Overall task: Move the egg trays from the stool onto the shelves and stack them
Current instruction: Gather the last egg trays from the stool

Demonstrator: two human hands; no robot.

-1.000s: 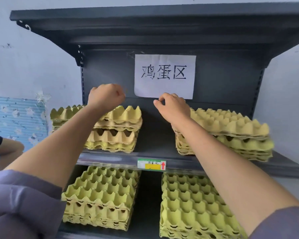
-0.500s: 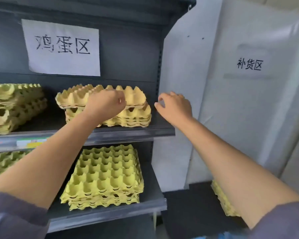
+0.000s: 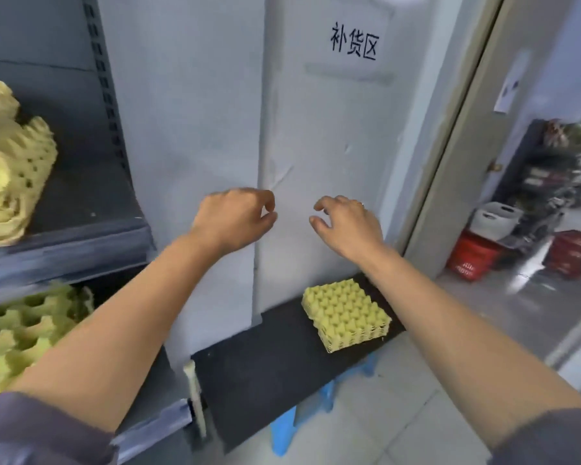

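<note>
Left edge, upper half: a blurred stack of yellow egg trays [image 3: 10, 169] sits on the upper shelf [image 3: 81, 203] of a dark grey rack. Below it, in the lower left, a second stack of trays [image 3: 24, 333] lies on the lower shelf [image 3: 155, 427], partly hidden by the left forearm.

Centre: both arms reach forward in front of a pale wall panel [image 3: 188, 129]. The left hand [image 3: 235, 219] has its fingers loosely curled, thumb and forefinger close together, and holds nothing. Just to its right and apart from it, the right hand [image 3: 348, 226] has loosely bent, slightly spread fingers and also holds nothing. Neither hand touches a tray.

Lower centre: a low stool [image 3: 265, 364] with a dark top and blue legs stands against the wall. A small stack of yellow egg trays [image 3: 346, 313] rests flat on its far right end, below the right wrist.

Upper centre-right: a paper sign [image 3: 353, 45] with three printed characters is fixed to the wall.

Right edge: an open doorway shows a white basket [image 3: 497, 218] and red baskets [image 3: 470, 260] on the floor, blurred.
</note>
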